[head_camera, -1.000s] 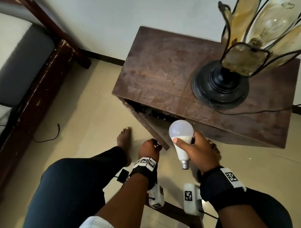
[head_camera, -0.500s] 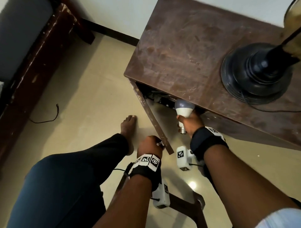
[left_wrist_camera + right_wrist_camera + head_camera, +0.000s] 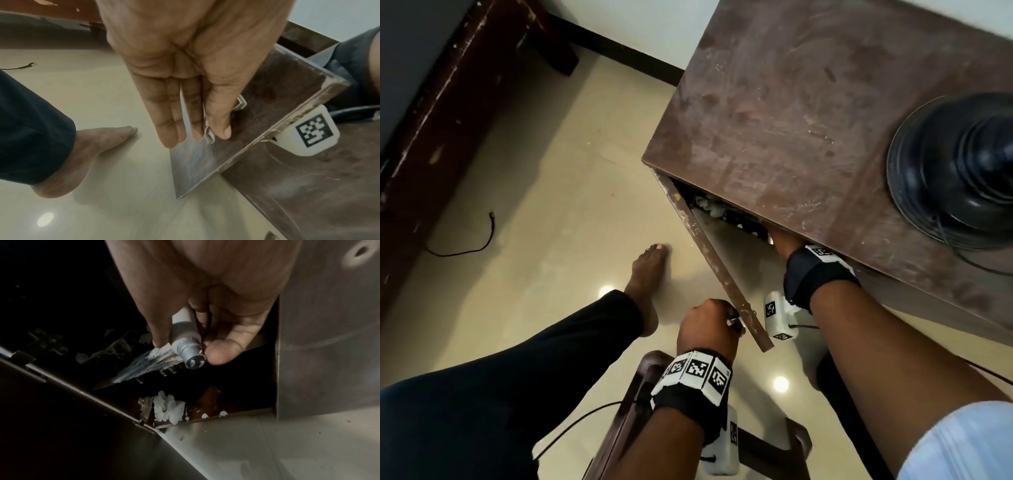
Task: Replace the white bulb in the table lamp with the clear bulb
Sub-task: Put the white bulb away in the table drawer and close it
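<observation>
Right hand (image 3: pixel 205 296): my fingers hold the white bulb (image 3: pixel 186 335) inside the cabinet.
Left hand (image 3: pixel 185 68): my thumb pinches the door handle (image 3: pixel 226 120).

Brown wooden cabinet (image 3: pixel 808 113), top scuffed and scratched; door (image 3: pixel 717 263) swung open, metal handle (image 3: pixel 240 104) on its face. Inside: crumpled white paper (image 3: pixel 168 408) on the dim shelf, other clutter too dark to tell. Beige tiled floor (image 3: pixel 544 212); thin black cable (image 3: pixel 479 240) lying beside dark wooden bed frame (image 3: pixel 445 113). Bare foot (image 3: pixel 645 270) flat on floor.
</observation>
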A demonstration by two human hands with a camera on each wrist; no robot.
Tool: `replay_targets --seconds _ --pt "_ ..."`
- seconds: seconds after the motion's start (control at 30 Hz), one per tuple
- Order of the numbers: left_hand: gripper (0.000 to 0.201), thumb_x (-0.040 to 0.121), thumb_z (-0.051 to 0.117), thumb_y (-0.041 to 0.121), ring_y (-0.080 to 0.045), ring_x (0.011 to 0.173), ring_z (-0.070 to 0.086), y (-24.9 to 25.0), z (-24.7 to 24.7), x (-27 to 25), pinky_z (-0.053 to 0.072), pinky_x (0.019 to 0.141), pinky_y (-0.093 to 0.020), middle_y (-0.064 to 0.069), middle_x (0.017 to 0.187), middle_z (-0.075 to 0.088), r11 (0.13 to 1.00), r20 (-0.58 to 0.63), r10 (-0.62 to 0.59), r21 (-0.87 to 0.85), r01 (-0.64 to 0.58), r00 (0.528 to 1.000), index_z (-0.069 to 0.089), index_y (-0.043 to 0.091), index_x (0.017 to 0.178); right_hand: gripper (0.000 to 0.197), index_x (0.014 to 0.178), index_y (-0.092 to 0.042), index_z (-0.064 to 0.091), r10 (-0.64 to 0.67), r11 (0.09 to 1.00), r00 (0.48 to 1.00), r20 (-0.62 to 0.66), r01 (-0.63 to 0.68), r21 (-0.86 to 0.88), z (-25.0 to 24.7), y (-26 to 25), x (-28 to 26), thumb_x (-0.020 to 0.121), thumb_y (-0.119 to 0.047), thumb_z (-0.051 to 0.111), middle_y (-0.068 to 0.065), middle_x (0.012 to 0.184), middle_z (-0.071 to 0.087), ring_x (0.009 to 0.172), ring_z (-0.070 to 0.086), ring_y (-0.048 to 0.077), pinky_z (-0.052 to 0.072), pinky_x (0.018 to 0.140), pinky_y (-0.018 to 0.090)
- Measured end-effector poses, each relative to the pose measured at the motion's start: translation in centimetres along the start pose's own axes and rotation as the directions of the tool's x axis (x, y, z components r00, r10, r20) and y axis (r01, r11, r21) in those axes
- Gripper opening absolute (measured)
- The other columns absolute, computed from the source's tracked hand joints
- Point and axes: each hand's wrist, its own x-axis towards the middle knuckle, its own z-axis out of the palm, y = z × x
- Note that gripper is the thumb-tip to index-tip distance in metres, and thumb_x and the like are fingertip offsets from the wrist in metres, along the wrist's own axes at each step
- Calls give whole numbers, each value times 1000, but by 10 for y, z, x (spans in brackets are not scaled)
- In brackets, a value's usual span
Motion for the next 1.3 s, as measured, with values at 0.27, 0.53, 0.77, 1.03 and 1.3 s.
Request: replay_targets --seconds 0.27,0.53,0.77,1.03,1.3 --pt "14 78 70 21 -23 85 69 3 1 -1 55 76 -30 1 91 75 1000 -14 11 -10 -12 1000 73 26 91 51 147 -2 40 0 999 999 -42 -2 -38 0 -2 3 104 -30 36 16 154 40 141 40 31 35 109 35" --pt "17 78 69 21 -24 87 69 7 2 -2 56 77 -32 2 93 75 1000 1 -24 -16 24 1000 72 27 94 52 147 -1 40 9 998 1000 -23 -10 -55 -4 -3 -5 104 -30 36 18 153 40 141 39 31 35 109 35" --pt "23 80 69 17 -29 96 66 17 -1 -10 49 76 -28 -4 101 73 1000 10 -23 -6 23 1000 70 23 102 49 144 0 44 -97 981 995 -2 95 -170 -4 -9 -28 106 -26 28 20 151 43 138 42 33 33 109 35" --pt "19 84 66 21 -29 98 65 25 -9 -23 50 80 -32 -6 102 73 999 -40 47 -7 -48 998 70 20 103 37 128 -13 59 -335 904 928 -164 268 -332 -9 19 -87 96 -33 56 15 120 67 110 63 34 46 88 33" --pt "21 85 66 27 -34 99 65 68 -6 -4 50 79 -35 -12 101 73 986 -17 168 18 -168 986 71 17 103 42 60 -11 47 -350 903 859 -373 204 -377 -42 65 -158 91 -38 53 2 59 48 63 50 29 37 59 33"
